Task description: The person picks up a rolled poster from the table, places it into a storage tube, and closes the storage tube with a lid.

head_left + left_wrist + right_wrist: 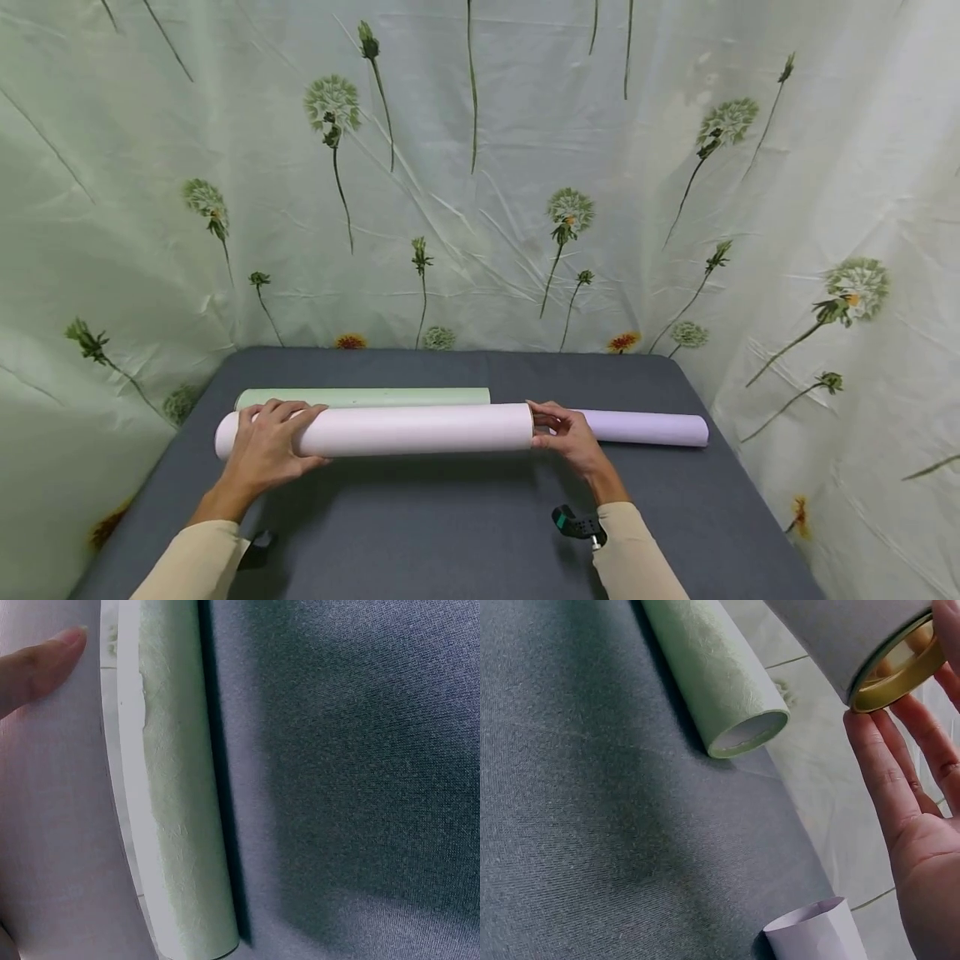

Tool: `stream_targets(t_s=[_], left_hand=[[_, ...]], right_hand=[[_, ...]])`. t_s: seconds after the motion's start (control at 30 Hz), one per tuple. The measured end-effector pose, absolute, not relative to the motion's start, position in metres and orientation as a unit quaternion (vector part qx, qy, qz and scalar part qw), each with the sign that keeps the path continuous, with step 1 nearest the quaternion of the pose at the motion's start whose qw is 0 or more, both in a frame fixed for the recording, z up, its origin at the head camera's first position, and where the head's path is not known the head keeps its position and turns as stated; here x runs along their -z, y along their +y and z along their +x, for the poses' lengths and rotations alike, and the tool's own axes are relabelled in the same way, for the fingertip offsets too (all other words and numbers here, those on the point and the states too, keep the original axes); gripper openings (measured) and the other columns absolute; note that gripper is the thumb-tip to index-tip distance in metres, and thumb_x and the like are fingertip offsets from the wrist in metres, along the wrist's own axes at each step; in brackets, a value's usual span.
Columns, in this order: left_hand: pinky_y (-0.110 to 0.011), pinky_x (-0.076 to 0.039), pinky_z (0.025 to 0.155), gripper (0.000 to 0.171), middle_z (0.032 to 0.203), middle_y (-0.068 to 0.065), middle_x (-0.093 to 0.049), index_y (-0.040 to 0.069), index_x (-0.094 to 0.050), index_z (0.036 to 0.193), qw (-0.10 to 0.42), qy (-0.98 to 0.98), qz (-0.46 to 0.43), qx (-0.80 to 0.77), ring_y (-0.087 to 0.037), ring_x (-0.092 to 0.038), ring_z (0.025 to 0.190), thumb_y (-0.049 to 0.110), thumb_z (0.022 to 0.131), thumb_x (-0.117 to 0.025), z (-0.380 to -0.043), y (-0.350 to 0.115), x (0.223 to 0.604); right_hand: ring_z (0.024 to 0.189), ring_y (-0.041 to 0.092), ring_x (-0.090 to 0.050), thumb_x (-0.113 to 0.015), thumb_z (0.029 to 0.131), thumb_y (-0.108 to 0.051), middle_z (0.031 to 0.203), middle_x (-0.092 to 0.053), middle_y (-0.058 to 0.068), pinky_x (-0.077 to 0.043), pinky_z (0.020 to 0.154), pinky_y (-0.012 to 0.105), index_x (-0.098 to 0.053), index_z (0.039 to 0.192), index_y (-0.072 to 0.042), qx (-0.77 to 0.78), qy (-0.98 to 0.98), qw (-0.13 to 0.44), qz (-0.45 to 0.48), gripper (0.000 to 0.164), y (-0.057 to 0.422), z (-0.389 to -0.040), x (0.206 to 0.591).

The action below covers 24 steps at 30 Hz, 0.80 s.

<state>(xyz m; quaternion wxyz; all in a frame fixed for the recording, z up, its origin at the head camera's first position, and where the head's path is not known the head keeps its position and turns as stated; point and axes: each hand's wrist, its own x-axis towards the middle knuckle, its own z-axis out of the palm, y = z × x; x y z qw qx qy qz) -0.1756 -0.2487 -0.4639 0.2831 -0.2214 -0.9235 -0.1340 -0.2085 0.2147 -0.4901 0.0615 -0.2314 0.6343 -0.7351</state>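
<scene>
On table: unlabelled pink tube, both hands gripping.

No readable text, labels, brands, numbers or signs showed in any view. The pink roll, green roll and purple roll were plain, no print. The curtain carried only a flower pattern, no lettering. The grey table was unmarked.
</scene>
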Motion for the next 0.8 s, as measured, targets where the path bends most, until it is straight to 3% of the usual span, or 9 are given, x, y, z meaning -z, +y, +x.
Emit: stream_targets(t_s=[0.4,0.8], left_hand=[[-0.058,-0.035,0.084,0.073,0.100,-0.012,-0.064,0.011,-0.068,0.109,0.277,-0.925,-0.226,0.129,-0.035,-0.059,0.093,0.035,0.044,-0.093,-0.1758,-0.2510,0.4657],[-0.058,-0.037,0.083,0.071,0.101,-0.012,-0.065,0.008,-0.070,0.108,0.261,-0.928,-0.236,0.120,-0.030,-0.061,0.096,0.033,0.045,-0.093,-0.1733,-0.2523,0.4605]], right_hand=[[0.114,0.012,-0.060,-0.067,0.082,0.010,0.123,-0.057,-0.002,-0.051,0.090,0.031,-0.038,0.133,0.022,0.718,0.641,0.093,-0.255,0.060,0.2201,-0.2029,0.4921],[0.110,0.013,-0.061,-0.070,0.083,0.004,0.115,-0.056,0.002,-0.052,0.087,0.029,-0.036,0.133,0.022,0.719,0.641,0.076,-0.258,0.062,0.2146,-0.1987,0.4965]])
